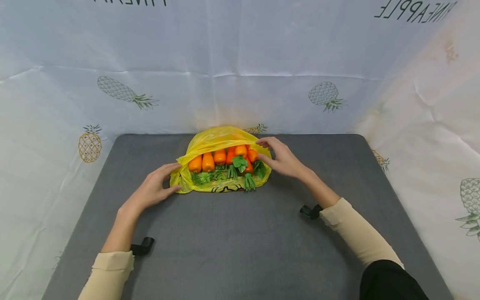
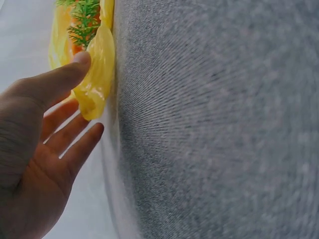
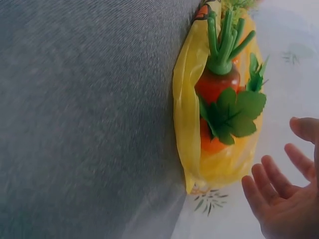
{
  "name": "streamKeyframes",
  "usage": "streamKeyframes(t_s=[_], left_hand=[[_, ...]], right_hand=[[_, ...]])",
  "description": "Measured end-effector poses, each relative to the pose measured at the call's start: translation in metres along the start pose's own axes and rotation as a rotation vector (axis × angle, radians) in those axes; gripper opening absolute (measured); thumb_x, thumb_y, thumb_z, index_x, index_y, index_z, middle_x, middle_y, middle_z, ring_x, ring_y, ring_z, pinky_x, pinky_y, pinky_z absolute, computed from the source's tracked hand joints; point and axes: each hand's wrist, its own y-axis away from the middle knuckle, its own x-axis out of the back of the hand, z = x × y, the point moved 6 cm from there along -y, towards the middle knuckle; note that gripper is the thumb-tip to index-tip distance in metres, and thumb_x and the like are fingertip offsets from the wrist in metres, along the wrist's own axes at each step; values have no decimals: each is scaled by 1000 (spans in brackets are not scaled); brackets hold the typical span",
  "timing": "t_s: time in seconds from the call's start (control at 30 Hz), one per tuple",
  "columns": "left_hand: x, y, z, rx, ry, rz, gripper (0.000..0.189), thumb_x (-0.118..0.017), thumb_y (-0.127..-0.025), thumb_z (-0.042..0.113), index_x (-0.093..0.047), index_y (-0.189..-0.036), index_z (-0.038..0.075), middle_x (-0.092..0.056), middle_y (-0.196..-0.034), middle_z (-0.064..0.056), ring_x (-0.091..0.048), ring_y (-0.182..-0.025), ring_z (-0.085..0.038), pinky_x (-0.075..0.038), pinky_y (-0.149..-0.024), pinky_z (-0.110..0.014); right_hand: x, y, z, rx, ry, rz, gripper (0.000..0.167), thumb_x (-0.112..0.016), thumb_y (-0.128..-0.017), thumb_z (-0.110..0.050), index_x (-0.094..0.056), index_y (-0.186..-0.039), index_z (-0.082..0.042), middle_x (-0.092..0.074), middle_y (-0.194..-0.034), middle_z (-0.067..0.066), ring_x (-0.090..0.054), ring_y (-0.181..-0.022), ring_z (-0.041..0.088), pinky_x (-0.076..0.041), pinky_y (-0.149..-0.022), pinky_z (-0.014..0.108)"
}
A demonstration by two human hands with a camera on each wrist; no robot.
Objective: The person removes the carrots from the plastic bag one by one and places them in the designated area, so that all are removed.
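Note:
A yellow plastic bag [image 1: 210, 139] lies at the far edge of the table, its mouth spread wide. Inside are several orange toy carrots [image 1: 208, 162], with feathery green tops [image 1: 202, 178], leaves [image 1: 240, 163] and thick green stems [image 1: 249, 182]. My left hand [image 1: 155, 187] is at the bag's left end, fingers extended; in the left wrist view the thumb [image 2: 82, 59] overlaps the yellow plastic and the other fingers reach behind it. My right hand [image 1: 281, 157] hovers by the bag's right rim, fingers loosely spread; the right wrist view shows nothing within its fingers [image 3: 256, 194].
The dark grey tabletop [image 1: 240, 246] stretches from the bag toward me. A white curtain [image 1: 258, 50] printed with pineapples hangs right behind the far edge and along both sides. Black straps with small mounts [image 1: 142, 246] sit at both wrists.

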Motion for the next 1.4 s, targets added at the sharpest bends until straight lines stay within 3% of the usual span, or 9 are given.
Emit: streamKeyframes(t_s=[0.4,0.6,1.07,1.4], left_hand=[[-4,2,-3,44,82,-49,73,-86,-95,14,-53,-158,1,-56,-159,-29,-55,-146,-50,-57,-113,-60],[-5,3,-4,74,117,-88,74,-85,-95,13,-51,-160,0,-52,-162,-29,-50,-150,-50,-53,-118,-59],[-9,1,-10,128,153,-132,75,-85,-96,18,-51,-161,2,-49,-165,-28,-47,-154,-49,-50,-121,-58],[-12,-1,-11,136,174,-132,75,-86,-95,16,-51,-160,1,-51,-163,-28,-49,-152,-49,-47,-124,-63]], right_hand=[[-22,-20,-4,9,-179,-42,33,-70,-107,-12,-67,-137,0,-69,-135,20,-70,-124,38,-61,-110,57],[-31,-32,-2,12,-201,-49,31,-71,-106,-12,-69,-135,-1,-71,-132,19,-71,-119,35,-64,-106,54],[-42,-47,2,-23,-110,-47,31,-73,-105,-18,-74,-133,-4,-66,-126,20,-66,-116,36,-63,-103,51],[-49,-50,3,-72,-81,-87,42,-74,-105,-25,-69,-143,-6,-64,-139,22,-65,-119,40,-61,-102,54]])
